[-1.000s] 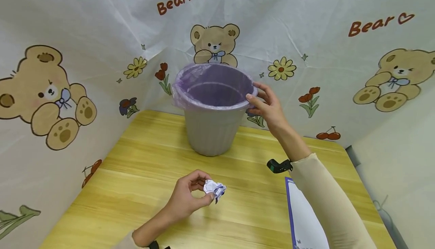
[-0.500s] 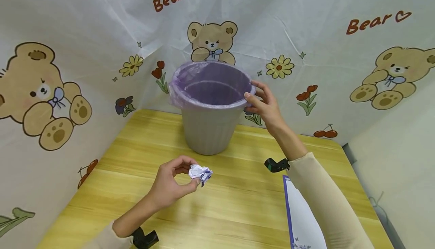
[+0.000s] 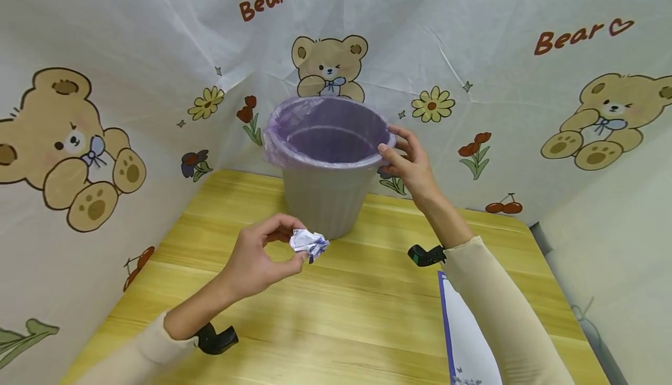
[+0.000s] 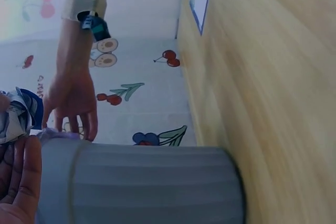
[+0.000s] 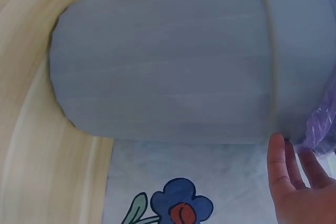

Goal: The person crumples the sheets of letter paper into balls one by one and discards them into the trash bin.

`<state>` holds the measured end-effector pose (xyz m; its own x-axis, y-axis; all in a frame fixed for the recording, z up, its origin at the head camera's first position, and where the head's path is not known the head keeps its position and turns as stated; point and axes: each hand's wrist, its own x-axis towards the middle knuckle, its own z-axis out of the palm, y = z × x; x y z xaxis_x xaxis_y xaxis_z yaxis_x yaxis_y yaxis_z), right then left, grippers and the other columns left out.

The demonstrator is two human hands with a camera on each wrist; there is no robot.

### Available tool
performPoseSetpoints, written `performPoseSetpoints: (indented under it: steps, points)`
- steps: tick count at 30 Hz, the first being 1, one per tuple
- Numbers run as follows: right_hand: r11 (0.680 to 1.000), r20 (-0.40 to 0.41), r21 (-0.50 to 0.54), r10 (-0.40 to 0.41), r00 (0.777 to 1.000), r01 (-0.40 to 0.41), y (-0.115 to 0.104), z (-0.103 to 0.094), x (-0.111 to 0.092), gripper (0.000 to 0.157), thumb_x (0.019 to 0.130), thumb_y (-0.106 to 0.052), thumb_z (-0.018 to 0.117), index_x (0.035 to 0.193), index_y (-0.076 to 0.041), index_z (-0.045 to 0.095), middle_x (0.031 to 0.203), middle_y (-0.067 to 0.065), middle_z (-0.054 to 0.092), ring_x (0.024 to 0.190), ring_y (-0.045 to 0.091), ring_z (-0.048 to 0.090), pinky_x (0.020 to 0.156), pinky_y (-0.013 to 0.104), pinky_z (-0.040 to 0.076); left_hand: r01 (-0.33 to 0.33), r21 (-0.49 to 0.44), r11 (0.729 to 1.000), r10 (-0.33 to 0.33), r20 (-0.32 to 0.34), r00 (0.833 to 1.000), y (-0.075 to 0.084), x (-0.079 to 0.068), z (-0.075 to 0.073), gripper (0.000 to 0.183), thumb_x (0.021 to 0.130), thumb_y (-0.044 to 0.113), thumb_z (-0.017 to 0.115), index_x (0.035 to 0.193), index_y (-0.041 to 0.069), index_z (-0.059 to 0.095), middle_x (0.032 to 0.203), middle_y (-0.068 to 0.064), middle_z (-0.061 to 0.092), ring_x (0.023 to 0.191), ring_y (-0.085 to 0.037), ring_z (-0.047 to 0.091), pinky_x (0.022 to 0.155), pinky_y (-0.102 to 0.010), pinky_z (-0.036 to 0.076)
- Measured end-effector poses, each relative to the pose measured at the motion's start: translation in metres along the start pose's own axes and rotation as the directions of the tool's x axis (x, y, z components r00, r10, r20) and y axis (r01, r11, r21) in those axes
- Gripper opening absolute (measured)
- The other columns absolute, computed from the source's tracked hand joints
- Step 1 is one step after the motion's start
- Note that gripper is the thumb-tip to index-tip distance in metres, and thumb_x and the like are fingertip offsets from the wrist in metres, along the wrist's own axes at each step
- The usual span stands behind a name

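- Crumpled white-and-blue paper ball (image 3: 308,243): pinched in your left hand (image 3: 251,262), before the grey ribbed bin (image 3: 322,198) — a loose pinch could drop it.
- Your right hand (image 3: 415,169) grips the purple-lined rim (image 3: 325,164) — pulling might tip the bin.

head view: from in front of and above the grey waste bin (image 3: 325,198), facing forward and down; widest and farthest of the three, looking into the bin's mouth. left wrist view: from in front of the bin, nearer and lower, frame rolled so the bin lies sideways, its outer wall shown. right wrist view: from the bin's right front, closest, rolled the opposite way, wall filling much of the frame. shared, both wrist views: bin wall, the right hand (image 4: 73,103) at the rim, a blue flower print (image 5: 181,200).
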<state>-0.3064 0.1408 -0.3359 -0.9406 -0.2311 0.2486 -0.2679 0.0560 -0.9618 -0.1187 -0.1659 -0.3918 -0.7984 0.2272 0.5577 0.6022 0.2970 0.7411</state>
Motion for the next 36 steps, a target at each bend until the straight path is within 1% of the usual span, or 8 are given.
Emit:
performPoseSetpoints:
  steps: [5, 8, 13, 18, 21, 25, 31, 36]
  points:
    - [1.000, -0.003, -0.009, -0.024, 1.000, 0.024, 0.000, 0.001, -0.001, 0.057, 0.105, -0.024, 0.068, 0.158, -0.014, 0.048, 0.148, 0.016, 0.056, 0.104, 0.013, 0.070, 0.087, 0.027, 0.065, -0.062, 0.058, 0.996, 0.062, 0.006, 0.998, 0.005, 0.015, -0.009, 0.042, 0.080, 0.000, 0.086, 0.116, 0.015, 0.070, 0.101, 0.003, 0.078, 0.088, -0.009, 0.072, 0.085, -0.023, 0.064]
    - [1.000, 0.001, -0.006, -0.030, 1.000, 0.030, -0.002, 0.000, -0.001, 0.057, 0.105, -0.024, 0.068, 0.158, -0.015, 0.048, 0.147, 0.017, 0.056, 0.104, 0.012, 0.070, 0.087, 0.026, 0.065, -0.082, 0.080, 0.993, 0.082, 0.004, 0.997, 0.007, 0.022, -0.015, 0.042, 0.079, 0.000, 0.086, 0.115, 0.014, 0.070, 0.100, 0.004, 0.078, 0.087, -0.009, 0.071, 0.085, -0.024, 0.064]
    - [1.000, 0.004, -0.013, -0.022, 1.000, 0.022, -0.001, 0.001, -0.001, 0.057, 0.106, -0.025, 0.068, 0.159, -0.016, 0.048, 0.143, 0.011, 0.058, 0.103, 0.010, 0.071, 0.089, 0.030, 0.065, -0.100, 0.104, 0.990, 0.101, -0.006, 0.995, 0.008, 0.031, -0.022, 0.041, 0.079, 0.000, 0.086, 0.115, 0.012, 0.071, 0.102, 0.003, 0.077, 0.085, -0.015, 0.070, 0.080, -0.026, 0.064]
    - [0.999, -0.004, -0.035, -0.025, 1.000, 0.025, 0.002, 0.001, -0.001, 0.056, 0.106, -0.026, 0.067, 0.158, -0.017, 0.048, 0.140, 0.005, 0.059, 0.105, 0.011, 0.070, 0.087, 0.028, 0.066, -0.138, 0.127, 0.982, 0.143, -0.037, 0.989, 0.007, 0.044, -0.027, 0.039, 0.079, 0.000, 0.086, 0.114, 0.010, 0.072, 0.100, 0.000, 0.077, 0.081, -0.017, 0.068, 0.074, -0.023, 0.060]
    - [0.999, -0.003, -0.038, -0.035, 0.999, 0.035, 0.003, 0.001, -0.001, 0.057, 0.106, -0.026, 0.067, 0.159, -0.017, 0.048, 0.138, 0.003, 0.060, 0.104, 0.012, 0.070, 0.085, 0.027, 0.066, -0.162, 0.117, 0.980, 0.170, -0.058, 0.984, 0.005, 0.053, -0.032, 0.038, 0.078, -0.003, 0.084, 0.113, 0.008, 0.073, 0.100, -0.002, 0.077, 0.079, -0.016, 0.066, 0.072, -0.021, 0.059]
    - [0.999, 0.001, -0.030, -0.044, 0.999, 0.044, 0.003, 0.003, 0.000, 0.057, 0.106, -0.024, 0.067, 0.159, -0.015, 0.047, 0.136, 0.002, 0.061, 0.101, 0.010, 0.071, 0.085, 0.029, 0.066, -0.173, 0.093, 0.980, 0.181, -0.077, 0.980, 0.005, 0.061, -0.041, 0.039, 0.077, -0.006, 0.083, 0.113, 0.005, 0.073, 0.099, -0.004, 0.077, 0.078, -0.014, 0.065, 0.071, -0.018, 0.058]
    - [0.998, -0.001, -0.042, -0.043, 0.999, 0.043, 0.003, 0.004, -0.001, 0.057, 0.107, -0.025, 0.066, 0.159, -0.015, 0.047, 0.134, 0.002, 0.061, 0.097, 0.009, 0.071, 0.084, 0.028, 0.065, -0.171, 0.065, 0.983, 0.177, -0.110, 0.978, 0.005, 0.072, -0.048, 0.038, 0.077, -0.007, 0.081, 0.112, 0.004, 0.072, 0.099, -0.005, 0.075, 0.078, -0.017, 0.064, 0.071, -0.019, 0.058]
    - [0.998, -0.015, -0.048, -0.042, 0.999, 0.041, 0.003, 0.002, -0.003, 0.056, 0.107, -0.026, 0.066, 0.159, -0.017, 0.048, 0.134, 0.001, 0.061, 0.096, 0.009, 0.070, 0.083, 0.027, 0.065, -0.199, 0.060, 0.978, 0.205, -0.120, 0.971, 0.007, 0.087, -0.052, 0.036, 0.077, -0.006, 0.082, 0.111, 0.001, 0.073, 0.098, -0.008, 0.076, 0.076, -0.019, 0.065, 0.071, -0.018, 0.059]
